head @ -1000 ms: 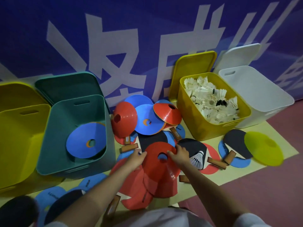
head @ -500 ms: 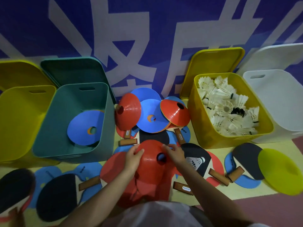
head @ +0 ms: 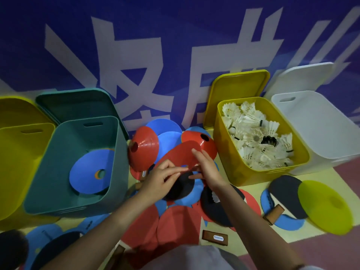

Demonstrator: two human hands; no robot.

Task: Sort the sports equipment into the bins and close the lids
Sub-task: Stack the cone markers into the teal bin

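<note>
Blue banner with big white characters backs a floor littered with gear. Sorting looks roughly midway: the right yellow bin brims with feathery shuttlecocks, the teal bin holds one blue disc cone, the white bin seems empty, and all lids stand open. Both the left hand and right hand pinch a thin, smooth red cone above the pile, probably lifted. Rubber-faced paddles remain.
</note>
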